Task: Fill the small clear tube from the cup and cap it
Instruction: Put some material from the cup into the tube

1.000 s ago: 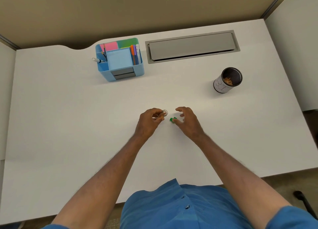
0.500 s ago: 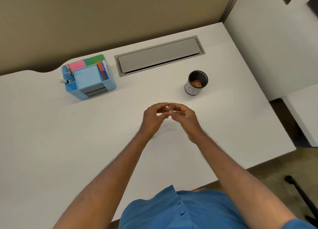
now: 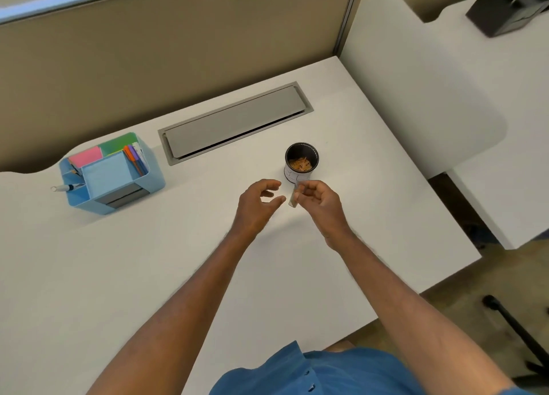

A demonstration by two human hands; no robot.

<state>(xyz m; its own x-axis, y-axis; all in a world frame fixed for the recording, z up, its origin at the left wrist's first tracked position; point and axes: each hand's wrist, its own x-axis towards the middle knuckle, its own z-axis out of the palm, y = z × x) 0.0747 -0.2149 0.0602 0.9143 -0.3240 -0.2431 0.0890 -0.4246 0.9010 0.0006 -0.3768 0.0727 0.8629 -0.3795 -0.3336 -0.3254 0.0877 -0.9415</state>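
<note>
Our right hand (image 3: 319, 200) pinches the tube (image 3: 294, 197) upright near the cup (image 3: 300, 163); our left hand (image 3: 258, 206) hovers beside it, fingers apart, over the desk (image 3: 148, 261).

A cup (image 3: 301, 163) stood on the desk (image 3: 118, 261), with small bits inside it. Just in front of the cup, the right hand (image 3: 319, 203) held a small tube (image 3: 294, 197) upright. The left hand (image 3: 258, 206) was just left of the tube. Far to the left sat a box of pens (image 3: 111, 173). Behind the cup lay a long flat lid (image 3: 234, 121).
</note>
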